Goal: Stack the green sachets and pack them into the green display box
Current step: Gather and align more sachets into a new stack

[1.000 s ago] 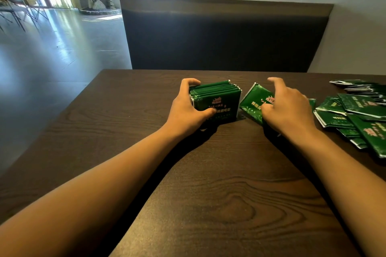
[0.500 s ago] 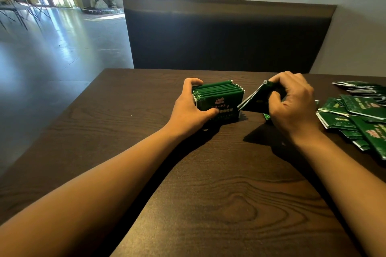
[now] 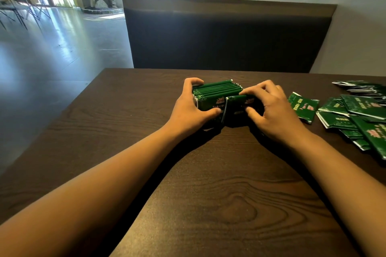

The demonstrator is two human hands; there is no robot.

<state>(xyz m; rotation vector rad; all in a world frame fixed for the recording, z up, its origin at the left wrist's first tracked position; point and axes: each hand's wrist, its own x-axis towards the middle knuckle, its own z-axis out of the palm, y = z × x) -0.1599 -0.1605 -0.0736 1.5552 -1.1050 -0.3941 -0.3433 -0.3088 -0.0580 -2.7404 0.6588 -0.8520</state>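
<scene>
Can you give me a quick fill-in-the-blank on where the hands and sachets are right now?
1. The left hand grips the upright stack of sachets that stands on the ____.
2. The right hand holds one sachet against the stack's ____ side.
3. The loose sachets lie on the table to the ____ of the right hand.

Missing words: table; near; right

Upright green sachets [image 3: 217,91], edge-up stack
</scene>
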